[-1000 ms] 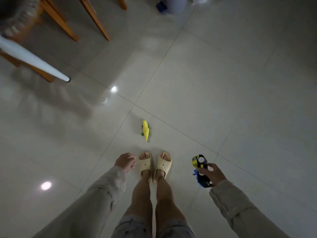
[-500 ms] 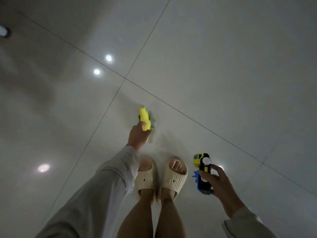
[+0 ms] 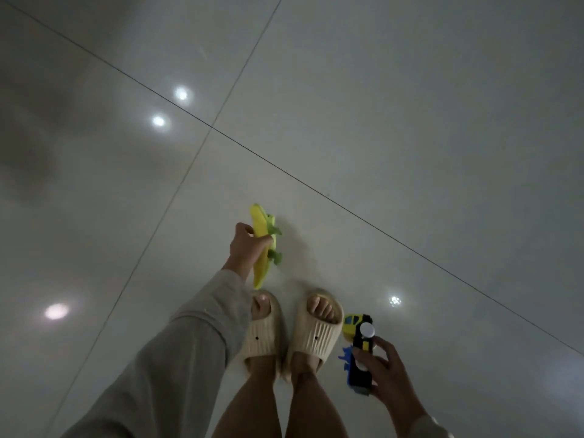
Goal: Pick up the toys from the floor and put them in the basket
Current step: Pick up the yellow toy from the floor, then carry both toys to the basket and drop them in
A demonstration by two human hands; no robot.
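A yellow and green toy animal (image 3: 263, 245) hangs nose-up just above the floor in front of my feet, and my left hand (image 3: 245, 248) is closed around its middle. Lower right, my right hand (image 3: 387, 371) grips a toy truck (image 3: 358, 352) with a yellow cab, black and blue body and white wheels; a small blue toy piece (image 3: 345, 355) sticks out at its left side. No basket is in view.
Glossy pale floor tiles (image 3: 395, 121) fill the view, with dark grout lines crossing diagonally and bright lamp reflections. My feet in cream slippers (image 3: 294, 336) stand at the bottom centre between both hands.
My left hand went from hanging near my feet down to the yellow toy, closed on it and lifted it. The view tilted down; the chair legs left the frame. The right hand kept the truck.
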